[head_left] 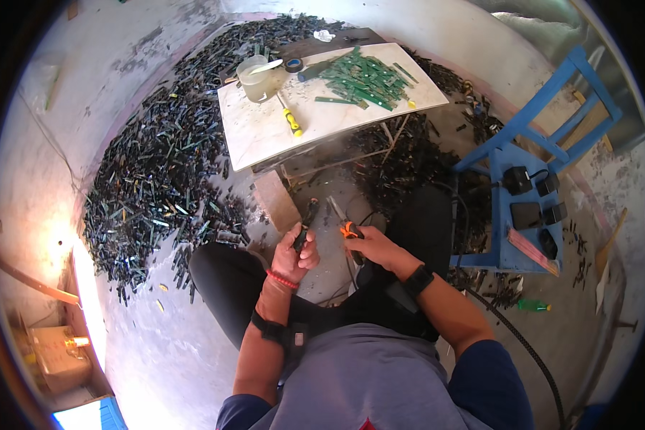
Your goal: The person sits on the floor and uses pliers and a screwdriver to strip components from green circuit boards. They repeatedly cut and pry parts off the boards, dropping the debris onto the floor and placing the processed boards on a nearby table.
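Observation:
My left hand (294, 256), with a red beaded bracelet at its wrist, is closed around a narrow dark strip-shaped piece (309, 218) that points up and away. To its right, my right hand (378, 249) grips a tool with an orange-and-black handle (350, 231). A pale metal shaft (335, 208) reaches from that tool toward the far left; its exact kind is not clear. The two held things are close together but apart, above the floor between my knees.
A pale-topped table (265, 140) ahead bears green circuit-board strips (369, 80), a cloudy jug (256, 80), a tape roll (294, 65) and a yellow screwdriver (292, 123). Dark strips heap (165, 165) on the left floor. A brick-like block (276, 201) and blue chair (505, 215) are near.

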Motion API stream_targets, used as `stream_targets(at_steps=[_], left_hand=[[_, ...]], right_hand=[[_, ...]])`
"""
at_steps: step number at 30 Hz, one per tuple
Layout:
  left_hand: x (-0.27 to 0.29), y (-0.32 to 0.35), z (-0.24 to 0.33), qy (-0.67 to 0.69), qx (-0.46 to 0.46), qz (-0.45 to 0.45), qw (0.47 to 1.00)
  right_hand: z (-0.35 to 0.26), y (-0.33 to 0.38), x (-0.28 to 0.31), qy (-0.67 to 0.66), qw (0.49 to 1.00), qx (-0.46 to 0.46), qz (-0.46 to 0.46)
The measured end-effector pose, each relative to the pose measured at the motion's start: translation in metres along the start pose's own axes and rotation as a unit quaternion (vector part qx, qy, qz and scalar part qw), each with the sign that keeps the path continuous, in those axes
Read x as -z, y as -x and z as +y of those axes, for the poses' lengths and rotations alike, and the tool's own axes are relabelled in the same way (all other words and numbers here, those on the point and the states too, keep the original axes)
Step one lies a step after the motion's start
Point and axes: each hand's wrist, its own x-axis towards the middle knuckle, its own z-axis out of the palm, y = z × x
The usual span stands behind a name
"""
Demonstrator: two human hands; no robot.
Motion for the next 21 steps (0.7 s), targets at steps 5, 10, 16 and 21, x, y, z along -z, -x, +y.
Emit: stream_targets(at_steps=[5, 10, 16, 21], left_hand=[[0.0, 0.006, 0.006, 0.023, 0.005, -0.004, 1.0], [-0.004, 0.003, 0.002, 0.021, 0.015, -0.005, 1.0], [-0.007, 0.002, -0.001, -0.015, 0.022, -0.013, 1.0], [-0.007, 0.002, -0.008, -0.087, 0.05, 0.012, 0.995]], right_hand=[[-0.027, 0.014, -0.015, -0.148, 0.988, -0.05, 0.005], [-0.028, 0.014, -0.009, -0.138, 0.99, 0.003, -0.014], [-0.043, 0.007, -0.005, -0.138, 0.986, 0.079, 0.057], [-0.051, -0.002, -0.009, -0.139, 0.978, 0.131, 0.084]])
